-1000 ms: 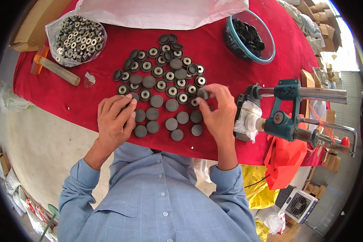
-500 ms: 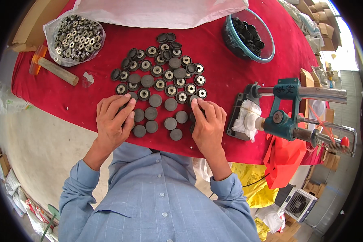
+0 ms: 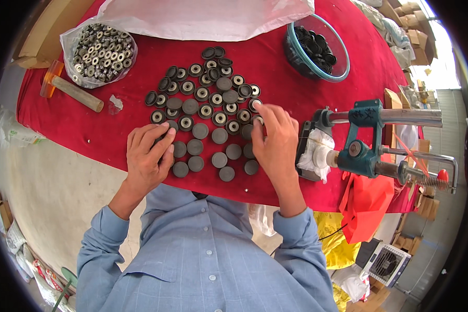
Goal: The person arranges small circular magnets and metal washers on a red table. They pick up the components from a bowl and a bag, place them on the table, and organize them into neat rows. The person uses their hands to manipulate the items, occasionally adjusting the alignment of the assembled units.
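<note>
Dark round discs are being sorted on the red table; left hand fingers curl over one, right hand fingertips press another, grip unclear; next needs careful alignment

Teal hand press right; glass bowl; mallet; bag of rings.

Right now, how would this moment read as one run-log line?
left hand: flat on dark discs | right hand: fingertips on discs at cluster's right edge | surface: red cloth | right: teal hand press
</note>
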The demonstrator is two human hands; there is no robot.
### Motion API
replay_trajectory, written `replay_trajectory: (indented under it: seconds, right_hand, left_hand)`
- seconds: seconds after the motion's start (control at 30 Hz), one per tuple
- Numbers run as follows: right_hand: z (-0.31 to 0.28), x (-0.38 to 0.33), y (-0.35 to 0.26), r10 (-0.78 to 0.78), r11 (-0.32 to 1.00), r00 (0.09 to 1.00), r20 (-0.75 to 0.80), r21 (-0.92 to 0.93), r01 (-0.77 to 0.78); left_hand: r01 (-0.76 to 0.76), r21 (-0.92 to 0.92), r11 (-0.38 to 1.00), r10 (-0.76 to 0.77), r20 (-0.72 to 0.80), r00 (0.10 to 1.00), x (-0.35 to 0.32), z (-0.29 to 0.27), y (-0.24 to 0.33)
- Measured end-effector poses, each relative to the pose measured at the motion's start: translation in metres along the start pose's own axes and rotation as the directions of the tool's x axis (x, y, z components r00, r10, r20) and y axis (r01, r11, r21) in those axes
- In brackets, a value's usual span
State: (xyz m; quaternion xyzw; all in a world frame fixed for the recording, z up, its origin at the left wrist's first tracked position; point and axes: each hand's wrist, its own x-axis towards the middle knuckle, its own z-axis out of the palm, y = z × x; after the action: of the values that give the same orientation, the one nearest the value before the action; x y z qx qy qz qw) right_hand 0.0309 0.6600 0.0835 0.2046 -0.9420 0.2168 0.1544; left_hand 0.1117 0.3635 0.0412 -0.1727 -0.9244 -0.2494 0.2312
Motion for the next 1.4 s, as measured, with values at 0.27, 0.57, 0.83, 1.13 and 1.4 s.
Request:
replay_trajectory:
  seconds: [0.27,0.57,0.83,1.13,1.4]
  right_hand:
    - [0.037,0.039,-0.006,-0.156,0.988,0.988,0.006,0.008,0.156]
    - [0.041,0.038,-0.007,-0.147,0.988,0.989,0.029,0.049,0.145]
    - [0.043,0.036,-0.01,-0.04,0.995,0.996,0.078,0.094,0.033]
    - [0.038,0.026,-0.058,-0.03,0.907,0.993,0.118,0.42,-0.023]
    - [0.06,0.021,-0.083,-0.172,0.948,0.984,0.046,0.279,0.153]
  left_hand:
    - [0.017,-0.031,0.999,-0.017,0.006,1.0,0.001,-0.002,0.0]
    - [0.029,-0.04,0.999,-0.029,0.002,1.0,-0.001,-0.001,0.0]
    - [0.025,-0.046,0.999,-0.025,0.002,1.0,0.0,-0.001,0.0]
    - [0.047,-0.071,0.996,-0.047,0.005,0.999,-0.001,-0.003,0.001]
    - [0.05,-0.086,0.995,-0.05,0.004,0.999,-0.002,-0.002,-0.001]
